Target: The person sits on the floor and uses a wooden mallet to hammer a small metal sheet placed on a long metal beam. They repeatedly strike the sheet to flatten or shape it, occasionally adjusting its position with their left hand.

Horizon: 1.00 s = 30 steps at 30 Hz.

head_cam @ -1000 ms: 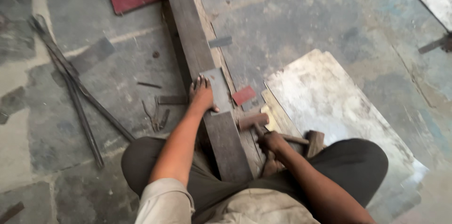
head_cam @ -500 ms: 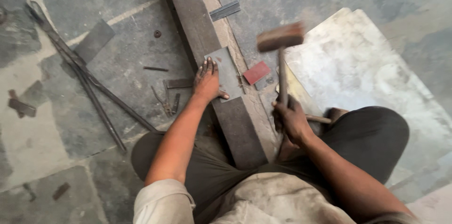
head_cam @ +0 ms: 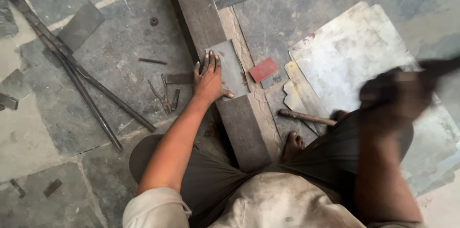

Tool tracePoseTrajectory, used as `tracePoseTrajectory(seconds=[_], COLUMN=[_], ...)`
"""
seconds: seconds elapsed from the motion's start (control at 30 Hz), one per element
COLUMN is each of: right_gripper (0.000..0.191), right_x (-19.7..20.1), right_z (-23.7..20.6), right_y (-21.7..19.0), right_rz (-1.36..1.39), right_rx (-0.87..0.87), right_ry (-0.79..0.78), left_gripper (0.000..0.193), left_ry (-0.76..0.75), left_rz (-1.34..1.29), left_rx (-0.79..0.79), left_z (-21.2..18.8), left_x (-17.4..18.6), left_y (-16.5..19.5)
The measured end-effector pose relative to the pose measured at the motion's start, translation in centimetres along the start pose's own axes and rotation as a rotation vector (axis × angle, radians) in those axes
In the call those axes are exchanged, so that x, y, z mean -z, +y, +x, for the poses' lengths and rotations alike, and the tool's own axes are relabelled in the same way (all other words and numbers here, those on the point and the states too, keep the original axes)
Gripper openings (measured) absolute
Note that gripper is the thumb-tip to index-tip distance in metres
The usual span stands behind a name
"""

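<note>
Metal plate (head_cam: 231, 67) at frame centre is pressed flat on the steel beam (head_cam: 218, 65) by the left hand (head_cam: 209, 79), fingers spread. Right hand (head_cam: 395, 96), blurred at right, is closed around a dark handle (head_cam: 438, 66).

Open floor to the right of the beam, clutter to its left

The middle of the beam (head_cam: 206, 22) is covered by a small metal plate (head_cam: 232, 67), pinned flat under the left hand (head_cam: 209, 80). The beam's upper length is left bare. To its left, passage is narrowed by long rods (head_cam: 72, 70), pliers (head_cam: 163, 96) and scattered scraps. To its right, a red piece (head_cam: 263, 69), a spare hammer (head_cam: 306, 117) and stacked sheets (head_cam: 345, 60) lie in the way; the space above them is taken up by the blurred right hand (head_cam: 390, 96).
</note>
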State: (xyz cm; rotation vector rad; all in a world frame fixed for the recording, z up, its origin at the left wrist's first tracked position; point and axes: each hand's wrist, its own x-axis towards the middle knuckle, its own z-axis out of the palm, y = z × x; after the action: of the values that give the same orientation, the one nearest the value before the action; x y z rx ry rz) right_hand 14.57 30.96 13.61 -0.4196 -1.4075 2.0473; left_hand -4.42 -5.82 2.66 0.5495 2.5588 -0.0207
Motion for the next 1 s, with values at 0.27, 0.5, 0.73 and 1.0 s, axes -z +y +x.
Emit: tracePoseTrajectory(seconds=[0.27,0.5,0.73,1.0], right_gripper=[0.023,0.034,0.046,0.034], right_x=[-1.9,-6.5,-0.5,5.9], right_z=[-4.6,-13.7,-8.4,-3.2], right_y=[5.0,6.9,-1.1,-3.1], right_rz=[-0.191,-0.316,-0.307,0.397], right_rx=[-0.435,-0.971,-0.193,-0.047], right_ry=[0.232,-0.304,0.08,0.188], left_gripper=[0.148,0.16,0.16,0.156], left_ry=[0.027,0.02,0.1,-0.009], left_rz=[-0.069,0.035,-0.057,-0.025], left_rx=[-0.007,0.017,-0.07,-0.012], left_z=[0.2,0.0,-0.5,-1.2], left_x=[-2.1,-0.1,-3.8,-2.7], left_y=[-0.6,-3.1,0.0,0.5])
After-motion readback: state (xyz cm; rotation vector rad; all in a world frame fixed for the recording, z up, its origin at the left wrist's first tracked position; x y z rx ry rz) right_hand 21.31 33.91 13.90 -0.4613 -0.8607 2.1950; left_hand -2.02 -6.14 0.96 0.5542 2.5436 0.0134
